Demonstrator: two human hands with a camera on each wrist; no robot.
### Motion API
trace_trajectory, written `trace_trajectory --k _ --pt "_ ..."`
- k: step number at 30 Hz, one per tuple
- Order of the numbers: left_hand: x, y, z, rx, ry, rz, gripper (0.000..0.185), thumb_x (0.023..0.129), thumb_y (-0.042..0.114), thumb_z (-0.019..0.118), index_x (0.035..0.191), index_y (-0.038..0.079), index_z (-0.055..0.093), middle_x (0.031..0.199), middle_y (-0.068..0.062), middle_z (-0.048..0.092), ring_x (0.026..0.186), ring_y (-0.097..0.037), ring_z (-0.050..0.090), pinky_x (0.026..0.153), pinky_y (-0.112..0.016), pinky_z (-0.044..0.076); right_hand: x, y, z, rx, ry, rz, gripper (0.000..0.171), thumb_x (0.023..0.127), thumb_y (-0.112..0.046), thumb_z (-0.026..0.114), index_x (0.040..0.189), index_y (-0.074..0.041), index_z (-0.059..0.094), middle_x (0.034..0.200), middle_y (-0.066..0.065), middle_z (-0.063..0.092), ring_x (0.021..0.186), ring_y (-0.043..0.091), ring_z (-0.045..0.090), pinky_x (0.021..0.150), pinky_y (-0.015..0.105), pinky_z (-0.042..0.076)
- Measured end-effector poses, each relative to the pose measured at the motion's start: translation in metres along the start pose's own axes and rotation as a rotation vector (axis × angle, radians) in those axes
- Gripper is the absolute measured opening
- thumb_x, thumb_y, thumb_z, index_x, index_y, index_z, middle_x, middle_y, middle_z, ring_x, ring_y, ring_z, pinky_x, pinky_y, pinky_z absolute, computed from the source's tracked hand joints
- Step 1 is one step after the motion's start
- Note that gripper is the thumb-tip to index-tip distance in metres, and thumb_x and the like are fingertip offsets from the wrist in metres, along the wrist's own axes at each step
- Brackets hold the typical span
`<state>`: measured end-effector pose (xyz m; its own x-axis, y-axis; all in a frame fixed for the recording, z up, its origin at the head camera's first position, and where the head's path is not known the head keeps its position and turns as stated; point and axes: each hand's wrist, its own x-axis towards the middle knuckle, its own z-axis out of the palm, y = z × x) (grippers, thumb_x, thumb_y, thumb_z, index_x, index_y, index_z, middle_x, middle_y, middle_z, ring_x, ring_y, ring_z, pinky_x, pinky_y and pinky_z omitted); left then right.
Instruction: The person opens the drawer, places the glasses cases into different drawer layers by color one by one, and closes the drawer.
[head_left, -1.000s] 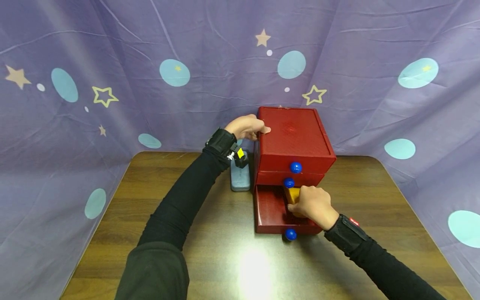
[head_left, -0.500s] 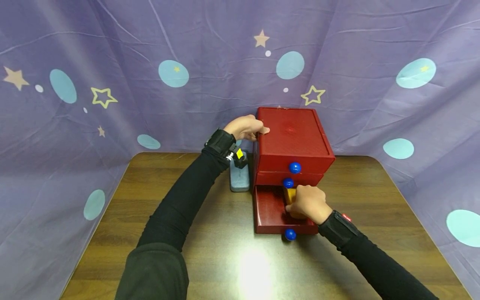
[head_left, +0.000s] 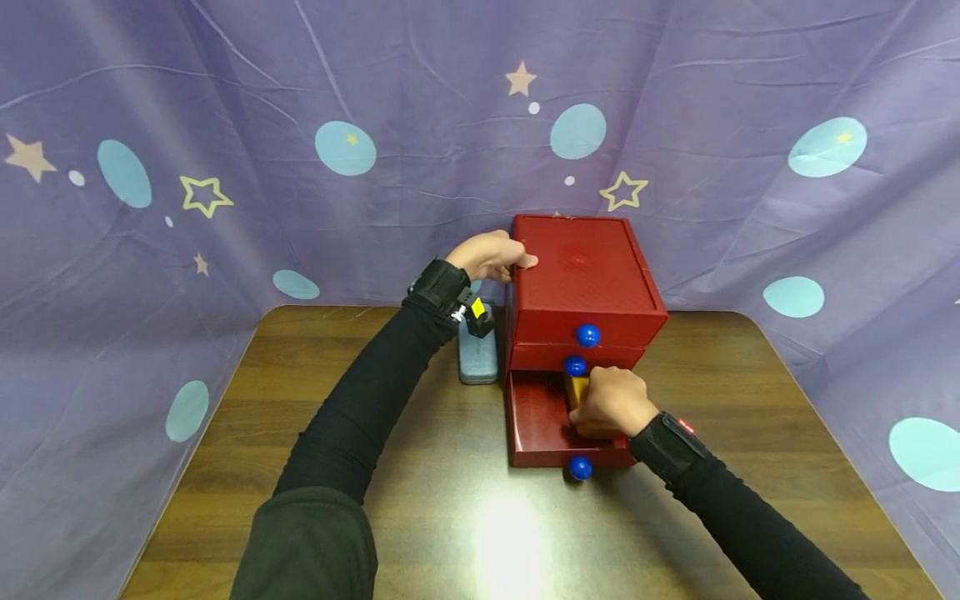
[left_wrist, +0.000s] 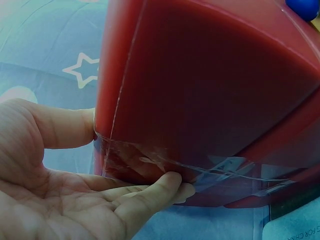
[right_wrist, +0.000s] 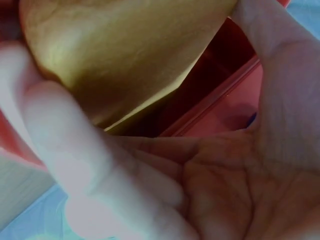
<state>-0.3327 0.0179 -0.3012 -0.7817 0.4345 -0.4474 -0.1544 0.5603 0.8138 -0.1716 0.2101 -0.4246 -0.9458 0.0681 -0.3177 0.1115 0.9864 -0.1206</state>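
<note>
A red drawer cabinet point(head_left: 588, 271) stands at the back of the table, its bottom drawer point(head_left: 534, 421) pulled out. My left hand point(head_left: 491, 253) grips the cabinet's upper left edge, thumb on top and fingers against the side wall, where clear tape shows in the left wrist view. Inside the drawer, my right hand point(head_left: 615, 402) holds a smooth golden-yellow block point(right_wrist: 125, 50) between thumb and fingers. Most of that block is hidden by the hand in the head view. Blue round knobs sit on the drawer fronts, the lowest knob point(head_left: 580, 468) on the pulled-out one.
A flat grey-blue case point(head_left: 478, 358) lies just left of the cabinet, below the left wrist. The wooden table point(head_left: 405, 517) ends in front of a purple curtain point(head_left: 420, 100) with stars and dots. Both upper drawers are closed.
My right hand has shifted slightly left and up within the drawer, its fingers round the yellow block. The left hand keeps its place on the cabinet.
</note>
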Motion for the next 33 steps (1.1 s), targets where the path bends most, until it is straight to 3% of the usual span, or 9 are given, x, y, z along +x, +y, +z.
trace_trajectory --k 12,28,33 --pt "-0.0001 0.0005 0.0018 0.008 0.005 -0.005 0.019 0.101 0.021 0.061 0.099 0.006 0.049 0.092 -0.003 0.046 0.075 -0.016 0.048 0.076 -0.027 0.044 0.0026 -0.0019 -0.0006 -0.011 -0.053 0.009 0.056 0.072 -0.046 0.09 0.094 -0.001 0.065 0.083 0.012 0.061 0.077 0.026 0.057 0.066 0.04 0.051" --pt "0.0009 0.0005 0.0009 0.007 0.032 0.009 0.017 0.1 0.019 0.061 0.095 0.006 0.053 0.091 -0.003 0.051 0.076 -0.015 0.052 0.073 -0.025 0.048 0.0072 -0.0021 0.0014 -0.004 -0.066 0.026 0.065 0.069 -0.049 0.09 0.1 0.002 0.064 0.086 0.013 0.061 0.078 0.026 0.057 0.066 0.04 0.052" --pt "0.0015 -0.0004 0.0006 -0.01 0.016 0.006 0.019 0.1 0.018 0.061 0.093 0.006 0.049 0.094 -0.003 0.049 0.077 -0.016 0.049 0.079 -0.027 0.047 0.0086 -0.0024 0.0045 0.0 -0.066 0.032 0.067 0.069 -0.048 0.091 0.102 0.003 0.063 0.087 0.014 0.062 0.079 0.027 0.059 0.068 0.041 0.053"
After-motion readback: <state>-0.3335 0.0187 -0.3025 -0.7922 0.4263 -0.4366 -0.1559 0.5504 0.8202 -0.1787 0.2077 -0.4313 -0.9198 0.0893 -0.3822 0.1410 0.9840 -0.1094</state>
